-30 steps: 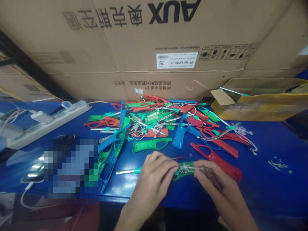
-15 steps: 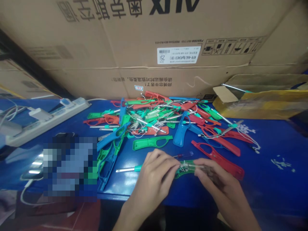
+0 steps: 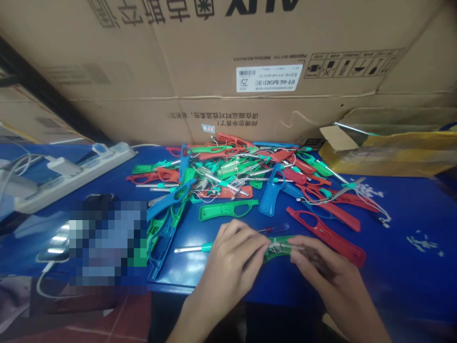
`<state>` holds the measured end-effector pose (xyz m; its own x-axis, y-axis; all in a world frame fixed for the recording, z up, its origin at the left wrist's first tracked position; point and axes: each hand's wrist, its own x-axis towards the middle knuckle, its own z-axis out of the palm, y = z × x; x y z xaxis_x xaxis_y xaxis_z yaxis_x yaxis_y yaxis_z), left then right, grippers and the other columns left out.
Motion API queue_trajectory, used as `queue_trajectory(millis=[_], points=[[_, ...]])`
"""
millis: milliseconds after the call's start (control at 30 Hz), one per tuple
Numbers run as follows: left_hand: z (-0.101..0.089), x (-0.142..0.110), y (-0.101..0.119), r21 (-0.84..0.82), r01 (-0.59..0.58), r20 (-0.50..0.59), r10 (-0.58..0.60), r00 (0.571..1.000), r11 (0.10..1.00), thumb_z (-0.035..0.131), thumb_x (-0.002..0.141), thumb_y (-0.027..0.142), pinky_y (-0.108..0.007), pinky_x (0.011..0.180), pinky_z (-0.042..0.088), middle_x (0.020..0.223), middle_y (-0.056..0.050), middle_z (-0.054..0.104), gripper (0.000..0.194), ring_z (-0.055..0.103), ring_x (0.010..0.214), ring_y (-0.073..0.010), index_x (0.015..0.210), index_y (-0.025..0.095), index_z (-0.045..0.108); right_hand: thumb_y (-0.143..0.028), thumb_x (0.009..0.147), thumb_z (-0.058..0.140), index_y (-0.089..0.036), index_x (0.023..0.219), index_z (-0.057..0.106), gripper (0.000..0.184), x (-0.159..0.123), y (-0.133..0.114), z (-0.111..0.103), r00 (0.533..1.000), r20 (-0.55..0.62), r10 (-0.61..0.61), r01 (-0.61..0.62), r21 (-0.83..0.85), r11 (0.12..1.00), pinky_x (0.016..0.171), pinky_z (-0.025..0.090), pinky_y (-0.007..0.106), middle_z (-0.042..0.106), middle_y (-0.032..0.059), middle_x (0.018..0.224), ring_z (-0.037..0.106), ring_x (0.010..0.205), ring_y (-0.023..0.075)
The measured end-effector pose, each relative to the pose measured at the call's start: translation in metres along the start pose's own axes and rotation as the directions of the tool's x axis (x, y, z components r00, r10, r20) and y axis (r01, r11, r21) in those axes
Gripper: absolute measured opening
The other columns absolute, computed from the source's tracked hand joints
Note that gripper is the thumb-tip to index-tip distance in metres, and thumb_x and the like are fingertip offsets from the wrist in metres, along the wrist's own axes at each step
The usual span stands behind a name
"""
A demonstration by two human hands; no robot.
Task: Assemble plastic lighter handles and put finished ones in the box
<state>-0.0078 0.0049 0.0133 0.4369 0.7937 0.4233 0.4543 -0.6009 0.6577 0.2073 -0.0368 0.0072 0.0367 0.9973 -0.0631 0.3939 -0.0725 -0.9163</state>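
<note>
Between my hands is a half-assembled stick lighter: a green housing half [image 3: 273,256] with small pale parts and wires lying in it. Its metal tube [image 3: 187,249], with a teal collar, seems to stick out to the left beyond my left hand [image 3: 230,259]. The left fingertips are pinched together at the inner end of the housing. My right hand [image 3: 330,276] is closed around the other end, with a clear part, perhaps the fuel tank, mostly hidden under the fingers. Just behind lies a small screwdriver [image 3: 274,228] with a clear handle.
Behind my hands spreads a pile of red, green and blue lighter housings, tubes and wires [image 3: 228,181]. A loose red housing half [image 3: 328,237] lies right. A power strip [image 3: 74,178] and phone [image 3: 53,245] sit left, an open carton [image 3: 396,152] right. A large cardboard box [image 3: 200,71] stands behind.
The whole view has shifted slightly. My hands keep nearly the same grip on the lighter, with only tiny finger movement.
</note>
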Motion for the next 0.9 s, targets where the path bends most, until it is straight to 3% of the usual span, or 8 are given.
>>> queue_trajectory(millis=[667, 900], points=[[-0.0012, -0.0013, -0.0017, 0.029, -0.024, 0.015, 0.024, 1.000, 0.999, 0.059, 0.105, 0.015, -0.040, 0.085, 0.042, 0.102, -0.003, 0.076, 0.015, 0.056, 0.095, -0.0214, 0.111, 0.021, 0.070, -0.050, 0.091, 0.068, -0.027, 0.110, 0.076, 0.031, -0.0024, 0.0024, -0.0018, 1.000, 0.006, -0.029, 0.030, -0.037, 0.999, 0.056, 0.057, 0.023, 0.070, 0.0002, 0.071, 0.072, 0.073, 0.0200], [0.0006, -0.0029, -0.0034, 0.043, -0.036, 0.005, 0.036, 0.999, 0.998, 0.060, 0.104, 0.014, -0.038, 0.085, 0.041, 0.102, -0.001, 0.075, 0.014, 0.056, 0.095, -0.0201, 0.111, 0.021, 0.070, -0.051, 0.093, 0.066, -0.026, 0.112, 0.077, 0.033, -0.0005, -0.0013, -0.0018, 0.999, 0.013, -0.048, 0.049, -0.074, 0.996, 0.061, 0.059, 0.023, 0.076, 0.0017, 0.083, 0.073, 0.075, 0.0194]])
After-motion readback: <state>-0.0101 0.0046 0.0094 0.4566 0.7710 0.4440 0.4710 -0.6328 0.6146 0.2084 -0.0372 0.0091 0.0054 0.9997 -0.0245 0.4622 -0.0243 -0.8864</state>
